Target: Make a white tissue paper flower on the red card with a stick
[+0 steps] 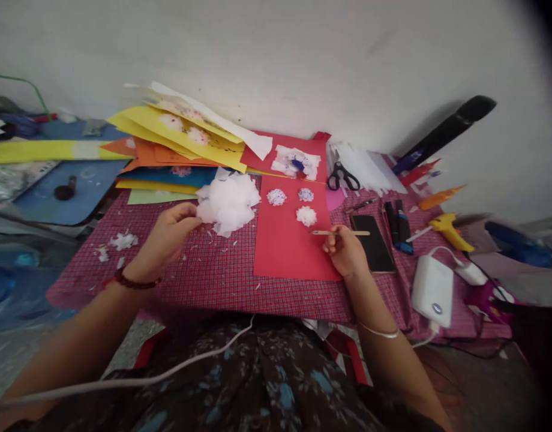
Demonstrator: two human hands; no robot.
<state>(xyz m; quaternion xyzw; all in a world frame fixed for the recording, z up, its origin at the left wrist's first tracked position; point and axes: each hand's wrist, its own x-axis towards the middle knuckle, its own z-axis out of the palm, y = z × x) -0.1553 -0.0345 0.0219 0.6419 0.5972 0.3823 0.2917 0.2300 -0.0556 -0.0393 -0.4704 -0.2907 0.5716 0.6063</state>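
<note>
A heap of ruffled white tissue paper (pixel 230 201) lies on the checked tablecloth. At its left edge is my left hand (pixel 172 231), thumb and forefinger pinched together on the paper. My right hand (pixel 345 249) grips a thin tan wooden stick (pixel 360 233) above the right side of a red sheet of paper (pixel 289 249). The stick's darker end points left. On the sheet sit a white paper flower (pixel 306 216) and two purple-speckled ones, the left flower (pixel 276 197) and the right flower (pixel 305 194).
Behind are stacked yellow sheets (pixel 168 129) and a purple-stained tissue (pixel 285 162). Black scissors (pixel 343 177), a black phone-like slab (pixel 370 240), a yellow glue gun (pixel 451 231) and a white power bank (pixel 432 291) lie right. Tissue scraps (pixel 123 241) lie left. A white cable (pixel 190 363) crosses my lap.
</note>
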